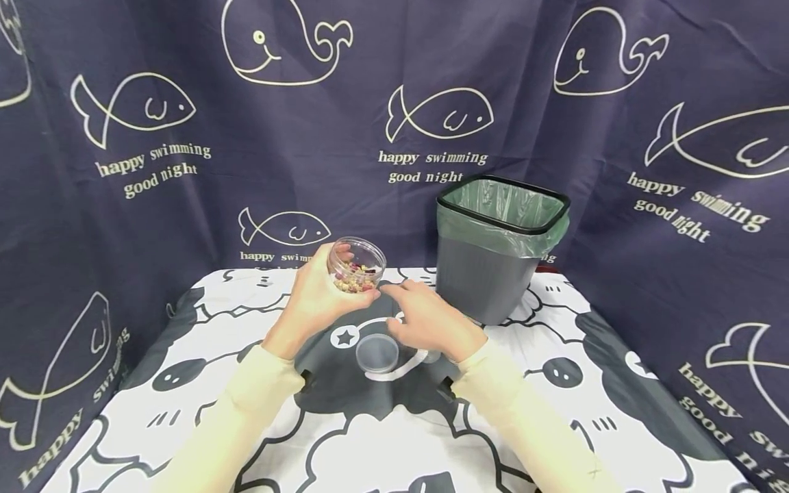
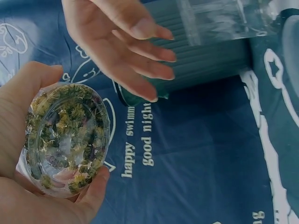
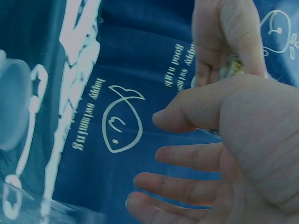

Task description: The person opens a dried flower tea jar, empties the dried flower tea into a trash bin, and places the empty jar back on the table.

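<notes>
My left hand (image 1: 318,296) grips the tilted jar (image 1: 356,266) while my right hand (image 1: 431,322), fingers spread, hovers beside it, the bin (image 1: 493,274) just beyond.

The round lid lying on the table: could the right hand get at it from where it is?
Probably yes: the right hand is open, holds nothing, and hovers beside the lid with nothing between them.

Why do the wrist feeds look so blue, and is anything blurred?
Head view: even light, natural colour, jar sharp. Left wrist view: blue-green cast, bin liner soft with glare. Right wrist view: same cast, right hand fills the frame, slightly soft.
</notes>
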The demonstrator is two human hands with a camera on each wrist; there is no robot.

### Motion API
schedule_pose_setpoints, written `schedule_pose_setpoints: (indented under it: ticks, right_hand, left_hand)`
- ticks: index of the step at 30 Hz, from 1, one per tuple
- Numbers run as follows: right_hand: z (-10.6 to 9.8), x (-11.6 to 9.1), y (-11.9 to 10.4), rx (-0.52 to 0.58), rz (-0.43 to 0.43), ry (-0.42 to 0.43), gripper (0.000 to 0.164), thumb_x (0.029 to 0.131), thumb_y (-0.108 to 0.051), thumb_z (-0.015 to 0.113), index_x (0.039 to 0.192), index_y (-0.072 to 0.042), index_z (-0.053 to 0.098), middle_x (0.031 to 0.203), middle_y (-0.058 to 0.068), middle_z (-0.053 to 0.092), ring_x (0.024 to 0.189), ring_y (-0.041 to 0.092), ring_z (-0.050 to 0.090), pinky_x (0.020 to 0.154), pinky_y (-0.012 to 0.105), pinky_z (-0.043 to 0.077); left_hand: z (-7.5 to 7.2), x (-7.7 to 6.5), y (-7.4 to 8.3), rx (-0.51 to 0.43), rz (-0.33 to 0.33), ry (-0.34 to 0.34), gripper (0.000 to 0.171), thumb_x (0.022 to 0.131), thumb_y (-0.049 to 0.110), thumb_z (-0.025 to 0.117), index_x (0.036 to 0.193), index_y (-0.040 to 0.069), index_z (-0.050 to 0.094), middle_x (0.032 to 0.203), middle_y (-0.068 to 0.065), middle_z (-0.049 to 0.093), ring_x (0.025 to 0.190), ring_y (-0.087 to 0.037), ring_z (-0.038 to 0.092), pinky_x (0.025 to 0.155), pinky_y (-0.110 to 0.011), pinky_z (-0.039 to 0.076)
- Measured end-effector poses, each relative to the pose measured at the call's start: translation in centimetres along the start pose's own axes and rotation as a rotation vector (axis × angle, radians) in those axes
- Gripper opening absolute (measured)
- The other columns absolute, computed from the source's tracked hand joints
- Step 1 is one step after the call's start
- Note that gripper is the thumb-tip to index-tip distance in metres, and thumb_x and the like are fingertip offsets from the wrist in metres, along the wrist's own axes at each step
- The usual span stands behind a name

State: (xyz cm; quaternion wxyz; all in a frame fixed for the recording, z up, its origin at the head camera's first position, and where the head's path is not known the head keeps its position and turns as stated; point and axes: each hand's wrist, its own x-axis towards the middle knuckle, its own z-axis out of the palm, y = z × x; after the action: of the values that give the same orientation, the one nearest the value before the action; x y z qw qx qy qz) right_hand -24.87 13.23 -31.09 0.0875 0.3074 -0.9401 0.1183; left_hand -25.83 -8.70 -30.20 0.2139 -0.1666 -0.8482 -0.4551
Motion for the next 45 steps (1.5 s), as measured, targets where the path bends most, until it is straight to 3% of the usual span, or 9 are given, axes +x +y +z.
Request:
schedule_pose_setpoints:
  ticks: [4,12,19,27,31,37,40,45]
  right_hand:
    - [-1.8,-0.2,0.4,0.002,-0.005,0.061,0.057,0.092,-0.023,0.066,0.144,-0.003,0.056,0.131,0.018,0.064,0.121,0.037,0.062,0.104,0.049,0.049]
    - [-5.4,-1.4,1.9,0.042,0.113,0.175,0.060,0.090,-0.020,0.062,0.147,-0.005,0.054,0.131,0.018,0.064,0.120,0.037,0.061,0.105,0.050,0.047]
    - [-9.0,-1.8,3.3,0.056,0.145,0.270,0.061,0.089,-0.018,0.060,0.148,-0.005,0.052,0.121,0.017,0.066,0.112,0.032,0.063,0.099,0.049,0.048]
    - [-12.2,-2.4,4.5,0.014,0.183,0.399,0.068,0.086,-0.014,0.059,0.152,-0.008,0.047,0.135,0.021,0.060,0.124,0.039,0.056,0.106,0.054,0.042]
    - [-13.4,-2.2,4.4,-0.040,0.142,0.489,0.076,0.083,-0.011,0.060,0.157,-0.015,0.041,0.142,0.022,0.052,0.129,0.043,0.049,0.108,0.057,0.039]
    - [-14.8,-1.5,4.3,-0.149,-0.019,0.574,0.074,0.080,-0.007,0.064,0.153,-0.012,0.048,0.142,0.021,0.052,0.116,0.044,0.050,0.102,0.052,0.041]
    - [-15.6,-1.3,4.5,-0.215,-0.094,0.568,0.074,0.078,-0.003,0.065,0.150,-0.010,0.050,0.144,0.023,0.050,0.118,0.048,0.050,0.104,0.052,0.042]
    - [-17.1,-0.8,5.3,-0.339,-0.182,0.472,0.074,0.073,0.000,0.067,0.146,-0.008,0.053,0.149,0.023,0.049,0.130,0.048,0.046,0.109,0.055,0.042]
  left_hand:
    - [0.0,1.0,1.1,0.006,0.013,0.014,0.091,0.061,0.041,0.096,0.137,0.013,0.055,0.119,-0.001,0.070,0.110,-0.024,0.067,0.095,-0.044,0.052]
    - [1.1,3.0,3.5,0.007,0.027,-0.012,0.088,0.061,0.042,0.095,0.135,0.013,0.056,0.118,0.000,0.070,0.112,-0.022,0.065,0.095,-0.041,0.051]
    - [2.9,5.3,5.4,0.018,0.063,-0.015,0.089,0.060,0.045,0.096,0.134,0.013,0.056,0.116,0.000,0.068,0.108,-0.022,0.065,0.092,-0.037,0.053]
    - [5.2,8.2,7.6,0.013,0.064,-0.062,0.091,0.061,0.047,0.095,0.133,0.012,0.053,0.116,-0.001,0.067,0.108,-0.023,0.064,0.093,-0.038,0.053]
    - [6.3,9.8,8.6,0.021,0.064,-0.069,0.089,0.061,0.045,0.095,0.131,0.011,0.051,0.117,-0.002,0.065,0.109,-0.023,0.063,0.094,-0.037,0.052]
    - [8.2,11.7,10.3,0.053,0.083,-0.094,0.089,0.063,0.046,0.094,0.132,0.010,0.050,0.119,-0.005,0.066,0.110,-0.022,0.064,0.094,-0.036,0.051]
    - [9.1,12.4,11.3,0.070,0.101,-0.113,0.084,0.067,0.042,0.092,0.133,0.010,0.051,0.120,-0.005,0.066,0.113,-0.022,0.064,0.096,-0.036,0.051]
    - [10.4,13.7,12.8,0.116,0.132,-0.158,0.081,0.070,0.028,0.090,0.138,0.011,0.048,0.123,-0.002,0.064,0.117,-0.021,0.062,0.098,-0.033,0.049]
